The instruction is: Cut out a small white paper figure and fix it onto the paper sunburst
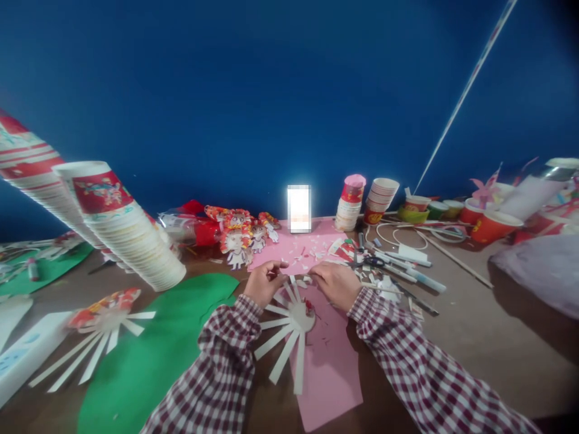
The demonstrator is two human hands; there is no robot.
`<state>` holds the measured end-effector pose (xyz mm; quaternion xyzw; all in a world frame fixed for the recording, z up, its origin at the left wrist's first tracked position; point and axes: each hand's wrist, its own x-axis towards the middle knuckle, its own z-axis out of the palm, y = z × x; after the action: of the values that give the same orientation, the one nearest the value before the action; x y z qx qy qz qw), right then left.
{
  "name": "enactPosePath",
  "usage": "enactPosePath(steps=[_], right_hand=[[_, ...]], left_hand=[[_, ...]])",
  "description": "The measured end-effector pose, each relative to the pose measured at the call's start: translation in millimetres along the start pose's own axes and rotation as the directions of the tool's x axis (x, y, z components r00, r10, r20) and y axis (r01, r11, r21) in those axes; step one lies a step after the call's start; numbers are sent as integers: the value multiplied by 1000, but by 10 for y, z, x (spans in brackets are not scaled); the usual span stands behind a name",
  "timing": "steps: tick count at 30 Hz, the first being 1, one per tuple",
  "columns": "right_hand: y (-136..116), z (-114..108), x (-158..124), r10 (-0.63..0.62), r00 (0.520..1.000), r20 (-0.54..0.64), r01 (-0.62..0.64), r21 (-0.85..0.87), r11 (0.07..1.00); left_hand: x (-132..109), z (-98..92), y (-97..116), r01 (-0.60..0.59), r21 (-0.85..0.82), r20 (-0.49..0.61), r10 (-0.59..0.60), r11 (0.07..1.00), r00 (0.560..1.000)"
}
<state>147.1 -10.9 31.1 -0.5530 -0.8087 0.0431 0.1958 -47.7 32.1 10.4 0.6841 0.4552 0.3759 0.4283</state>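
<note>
My left hand (266, 283) is closed in a loose pinch above the pink paper. Facing it, my right hand (335, 283) has its fingertips pressed together. Whatever either hand pinches is too small and blurred to name. Just below them lies a paper cup cut into strips (301, 319), its white strips fanned out from a round base with a small red piece on it. This cut cup rests partly on a pink paper sheet (335, 367). Small paper scraps (304, 253) are scattered behind my hands.
Leaning stacks of paper cups (131, 235) stand at left, above green paper (136, 361) and a second cut cup (108, 322). Paper figures (237, 241) and a bright blurred-out screen (299, 208) are at the back. Pens (425, 278), scissors (359, 260) and a plastic bag (543, 271) lie right.
</note>
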Motion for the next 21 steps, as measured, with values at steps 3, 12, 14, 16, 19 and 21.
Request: enactPosePath(steps=[3,12,14,16,19,21], right_hand=[[3,-4,-11,25,997,-66,-18,101,995],[18,-34,-20,53,998,16,-55,309,950],[5,-47,-20,49,997,52,-63,314,947],[-11,-63,-18,40,997,70,-62,336,940],[-30,-93,-13,24,999,47,-40,372,927],[-38,-108,-14,2,999,37,-16,383,924]], left_hand=[[10,-6,4,24,-149,12,-22,989,1000],[-80,33,122,155,-461,257,-36,874,966],[-92,36,138,174,-476,286,-35,862,958],[-95,35,148,183,-467,297,-42,865,954],[-94,33,162,200,-430,292,-74,881,954],[-93,34,173,211,-419,287,-92,883,953]])
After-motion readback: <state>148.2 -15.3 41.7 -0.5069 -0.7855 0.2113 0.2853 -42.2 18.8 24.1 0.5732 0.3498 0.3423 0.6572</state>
